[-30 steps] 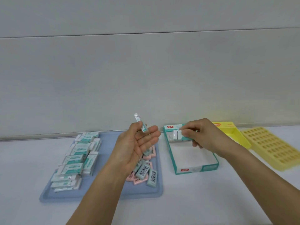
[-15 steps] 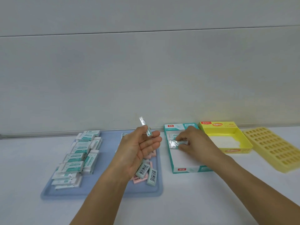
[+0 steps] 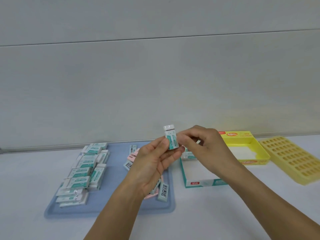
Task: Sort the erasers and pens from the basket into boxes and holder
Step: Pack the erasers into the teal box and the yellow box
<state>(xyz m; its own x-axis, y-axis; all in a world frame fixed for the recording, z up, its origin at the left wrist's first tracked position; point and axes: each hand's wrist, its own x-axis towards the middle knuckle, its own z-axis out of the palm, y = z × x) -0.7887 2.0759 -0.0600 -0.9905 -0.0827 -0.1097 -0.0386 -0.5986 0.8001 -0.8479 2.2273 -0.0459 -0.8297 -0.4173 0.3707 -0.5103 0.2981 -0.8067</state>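
A white desk point(image 3: 207, 219) meets a pale grey panelled wall point(image 3: 155, 84), a thin horizontal seam point(image 3: 155, 38) crossing the wall's upper part above the work surface.

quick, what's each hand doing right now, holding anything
Left hand: holds the upright white-and-teal wrapped eraser by its lower part.
Right hand: fingers curled, its fingertips at the same eraser's side; cannot tell if it grips.
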